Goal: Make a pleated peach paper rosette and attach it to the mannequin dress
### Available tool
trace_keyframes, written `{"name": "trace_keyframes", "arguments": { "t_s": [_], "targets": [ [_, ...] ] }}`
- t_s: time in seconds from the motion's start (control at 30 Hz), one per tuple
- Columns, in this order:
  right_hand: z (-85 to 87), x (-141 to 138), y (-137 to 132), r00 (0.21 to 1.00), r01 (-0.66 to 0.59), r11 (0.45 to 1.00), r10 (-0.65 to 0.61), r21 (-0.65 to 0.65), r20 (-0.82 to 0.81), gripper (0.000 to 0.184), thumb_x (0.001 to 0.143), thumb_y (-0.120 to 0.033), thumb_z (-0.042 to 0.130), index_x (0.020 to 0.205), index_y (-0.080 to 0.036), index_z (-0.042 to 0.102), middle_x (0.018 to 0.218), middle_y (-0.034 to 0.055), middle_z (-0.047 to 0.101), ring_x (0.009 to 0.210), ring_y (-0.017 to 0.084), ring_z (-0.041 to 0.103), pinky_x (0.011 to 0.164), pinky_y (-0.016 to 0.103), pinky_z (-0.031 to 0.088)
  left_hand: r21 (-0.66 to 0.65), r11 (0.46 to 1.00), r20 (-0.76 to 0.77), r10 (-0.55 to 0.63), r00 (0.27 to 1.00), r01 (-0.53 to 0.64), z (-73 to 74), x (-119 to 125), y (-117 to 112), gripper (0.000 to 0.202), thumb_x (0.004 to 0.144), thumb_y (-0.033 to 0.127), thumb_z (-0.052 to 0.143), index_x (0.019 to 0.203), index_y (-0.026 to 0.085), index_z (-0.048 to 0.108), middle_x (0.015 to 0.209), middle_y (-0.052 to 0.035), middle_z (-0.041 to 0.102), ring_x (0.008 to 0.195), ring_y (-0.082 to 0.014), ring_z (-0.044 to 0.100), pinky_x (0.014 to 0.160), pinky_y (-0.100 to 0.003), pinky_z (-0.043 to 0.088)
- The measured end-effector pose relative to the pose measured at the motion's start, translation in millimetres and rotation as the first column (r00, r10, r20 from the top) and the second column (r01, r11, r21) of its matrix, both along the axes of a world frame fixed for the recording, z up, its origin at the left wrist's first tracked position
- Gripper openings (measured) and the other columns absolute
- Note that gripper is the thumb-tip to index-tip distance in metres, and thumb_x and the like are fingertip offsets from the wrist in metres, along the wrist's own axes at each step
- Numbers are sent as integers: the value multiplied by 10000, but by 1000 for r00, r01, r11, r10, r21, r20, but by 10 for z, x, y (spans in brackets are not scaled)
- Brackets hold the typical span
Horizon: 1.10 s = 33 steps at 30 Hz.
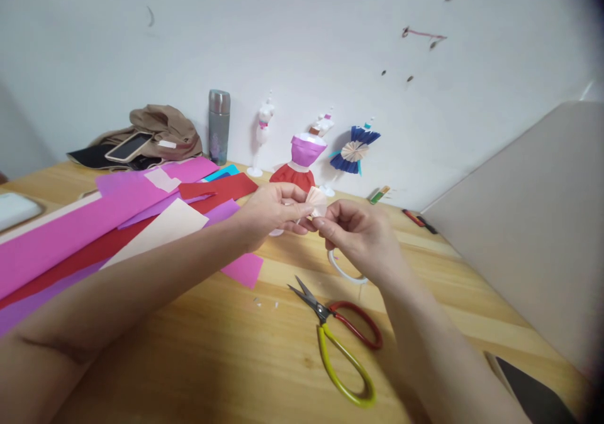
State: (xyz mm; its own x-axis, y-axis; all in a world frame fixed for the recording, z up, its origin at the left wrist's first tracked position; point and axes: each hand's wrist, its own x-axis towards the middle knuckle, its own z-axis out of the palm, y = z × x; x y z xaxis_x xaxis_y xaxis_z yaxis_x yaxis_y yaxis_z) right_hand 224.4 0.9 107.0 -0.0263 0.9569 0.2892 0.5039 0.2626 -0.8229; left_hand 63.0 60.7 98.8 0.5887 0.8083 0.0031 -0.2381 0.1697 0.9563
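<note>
A small cream paper fan [316, 201] with pleats is pinched between my two hands above the table. My left hand [282, 207] is closed on its left side, thumb on the front. My right hand [355, 226] grips its lower right edge between thumb and forefinger. Just behind my hands stands a small dress form in a pink and red paper dress [306, 152]; its lower part is hidden. Below my right hand lies a white roll of tape [346, 272], partly covered. Scissors [322, 312] with one red and one yellow handle lie nearer me, blades apart.
Crepe paper strips [108, 213] in several colours cover the left. Behind stand a flask [219, 128], a white dress form [262, 134] and one with a blue paper dress [355, 150]. A brown cloth [165, 131] and a phone [129, 146] lie back left. A white partition [528, 210] bounds the right.
</note>
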Motion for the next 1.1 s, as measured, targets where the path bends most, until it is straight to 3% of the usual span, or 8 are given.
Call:
{"name": "trace_keyframes", "arguments": {
  "t_s": [0.17, 0.33, 0.67, 0.9, 1.1],
  "targets": [
    [18, 6, -7, 998, 34, 997, -30, 65, -60, 428, 684, -596, 786, 685, -212, 595, 576, -7, 585, 497, 119, 515, 464, 253, 396, 88, 994, -76, 73, 994, -66, 57, 7, -40, 135, 795, 48, 716, 746, 101, 603, 624, 1, 678, 578, -84, 671, 582, -188, 522],
    [-29, 26, 11, 996, 68, 984, -58, 168, -65, 325, 703, -476, 789, 669, -211, 604, 594, -7, 576, 521, 117, 486, 489, 265, 367, 170, 985, -111, 7, 994, 12, 45, 10, -55, 113, 765, 25, 722, 753, 97, 636, 568, 15, 660, 529, -78, 647, 544, -169, 509],
    [-68, 37, 43, 994, -21, 997, 29, 73, -102, 384, 730, -525, 770, 645, -223, 548, 531, -29, 519, 457, 102, 429, 439, 259, 318, 74, 997, -81, 29, 996, -23, 69, 12, -53, 101, 822, 52, 685, 780, 98, 605, 602, -12, 691, 549, -91, 681, 540, -171, 525],
    [60, 61, -24, 997, -10, 995, 18, 101, -76, 287, 734, -474, 777, 728, -229, 627, 607, 1, 609, 529, 137, 537, 491, 280, 405, 252, 968, -166, 28, 986, 15, 14, 1, -26, 89, 770, 88, 717, 743, 104, 633, 567, -2, 657, 509, -85, 628, 518, -186, 508],
    [-43, 51, 5, 1000, -10, 997, 10, 82, 0, 313, 752, -476, 754, 671, -221, 592, 613, 20, 641, 549, 155, 575, 509, 291, 416, 423, 900, -282, 19, 959, 106, -30, 0, -59, 90, 721, 78, 693, 655, 123, 651, 558, 21, 628, 542, -75, 589, 555, -188, 464]
  ]
}}
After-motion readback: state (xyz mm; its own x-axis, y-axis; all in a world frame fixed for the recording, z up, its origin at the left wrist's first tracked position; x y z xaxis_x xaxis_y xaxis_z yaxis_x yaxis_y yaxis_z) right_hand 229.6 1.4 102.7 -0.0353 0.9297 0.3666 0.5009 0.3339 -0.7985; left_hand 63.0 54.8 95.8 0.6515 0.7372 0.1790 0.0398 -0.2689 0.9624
